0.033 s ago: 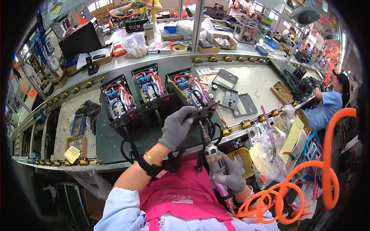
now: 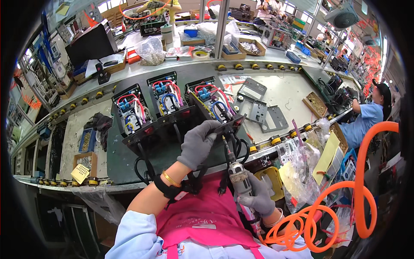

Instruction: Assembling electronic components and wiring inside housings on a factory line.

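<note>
Three open black electrical units with red, blue and yellow wires stand in a row on a dark green board (image 2: 129,166): a left unit (image 2: 131,108), a middle unit (image 2: 167,93) and a right unit (image 2: 212,101). My gloved left hand (image 2: 197,144) pinches the near edge of the right unit's black end panel (image 2: 228,124). Gloved in grey too, my right hand (image 2: 258,196) is wrapped round a pneumatic screwdriver (image 2: 240,178). The tool points up, its bit at the panel's front face; whether it touches a screw is too small to tell. Black power cords hang from the panels.
Black sheet-metal parts (image 2: 258,108) lie right of the units. A box of small screws (image 2: 315,103) and a blue tray (image 2: 87,140) flank the work. An orange coiled hose (image 2: 366,190) loops at right. A co-worker in blue (image 2: 366,116) sits far right.
The orange hose's large loop at the right has swung slightly left. Both hands, the screwdriver and the units hold practically the same place.
</note>
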Demonstrator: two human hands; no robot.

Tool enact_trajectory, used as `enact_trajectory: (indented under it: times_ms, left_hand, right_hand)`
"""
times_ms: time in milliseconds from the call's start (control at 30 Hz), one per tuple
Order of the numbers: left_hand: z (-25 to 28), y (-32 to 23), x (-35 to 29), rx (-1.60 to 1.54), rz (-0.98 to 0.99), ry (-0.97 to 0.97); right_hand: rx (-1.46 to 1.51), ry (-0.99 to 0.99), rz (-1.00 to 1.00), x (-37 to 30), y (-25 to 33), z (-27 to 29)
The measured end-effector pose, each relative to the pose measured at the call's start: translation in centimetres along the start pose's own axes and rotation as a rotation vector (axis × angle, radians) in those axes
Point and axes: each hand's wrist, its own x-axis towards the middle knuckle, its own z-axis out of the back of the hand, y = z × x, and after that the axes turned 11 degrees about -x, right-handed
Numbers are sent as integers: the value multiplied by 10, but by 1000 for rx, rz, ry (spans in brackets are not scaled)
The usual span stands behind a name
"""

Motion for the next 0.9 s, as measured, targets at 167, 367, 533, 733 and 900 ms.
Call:
enact_trajectory:
  times_ms: [167, 367, 533, 733, 900]
  left_hand:
    - [3, 0, 2, -12, 92, 47]
    - [4, -2, 3, -25, 50, 50]
    - [2, -1, 3, 4, 13, 34]
    - [18, -18, 10, 237, -194, 61]
    - [50, -36, 41, 467, -239, -349]
  right_hand:
    - [6, 19, -18, 19, 5, 3]
    - [30, 39, -41, 27, 7, 7]
    - [-26, 28, -68, 27, 12, 8]
    - [41, 56, -108, 31, 11, 11]
    - [16, 42, -83, 31, 3, 9]
